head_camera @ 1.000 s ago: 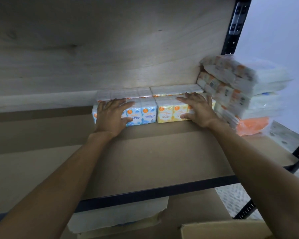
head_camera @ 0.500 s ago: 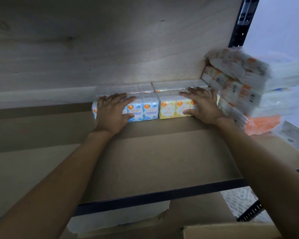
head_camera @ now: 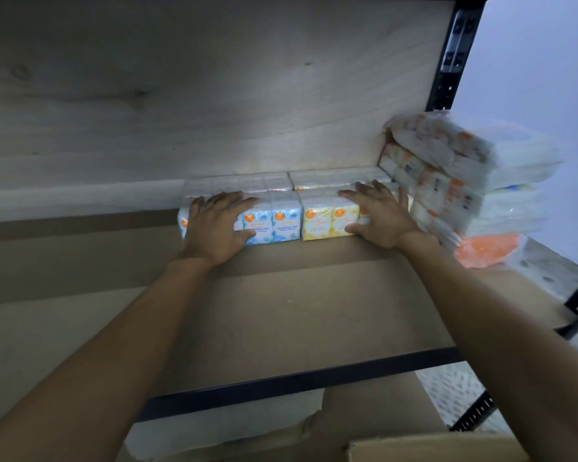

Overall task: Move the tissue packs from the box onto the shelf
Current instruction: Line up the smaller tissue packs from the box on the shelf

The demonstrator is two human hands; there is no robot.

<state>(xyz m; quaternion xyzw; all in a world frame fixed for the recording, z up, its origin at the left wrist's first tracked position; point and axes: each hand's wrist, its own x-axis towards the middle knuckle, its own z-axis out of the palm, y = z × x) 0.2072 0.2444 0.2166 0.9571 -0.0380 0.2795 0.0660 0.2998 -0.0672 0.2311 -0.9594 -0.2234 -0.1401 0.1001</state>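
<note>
Both arms reach deep into the rack, and the row of tissue packs sits at the far edge of the brown shelf point(head_camera: 281, 311), right of its middle. The left hand point(head_camera: 214, 225) lies flat over the blue packs point(head_camera: 281, 225), fingers straight and spread across their tops, thumb laid against their front face. The right hand point(head_camera: 381, 215) lies the same way on the yellow packs point(head_camera: 317, 225), which touch the blue ones, with its thumb low on their front. Neither hand curls round anything; both simply press on the row. A second row of pale packs point(head_camera: 331, 178) stands just behind, against the far side. To the right, touching the end of the row, a tall stack of wrapped packs point(head_camera: 464, 181) leans a little, with an orange pack point(head_camera: 488, 248) at its base. A pale wood panel point(head_camera: 214, 95) fills the view above. A black rail point(head_camera: 314, 378) edges the shelf's near side, a black post point(head_camera: 454, 51) rises at the far right, and the flap of the cardboard box point(head_camera: 431, 448) shows at the near right.
</note>
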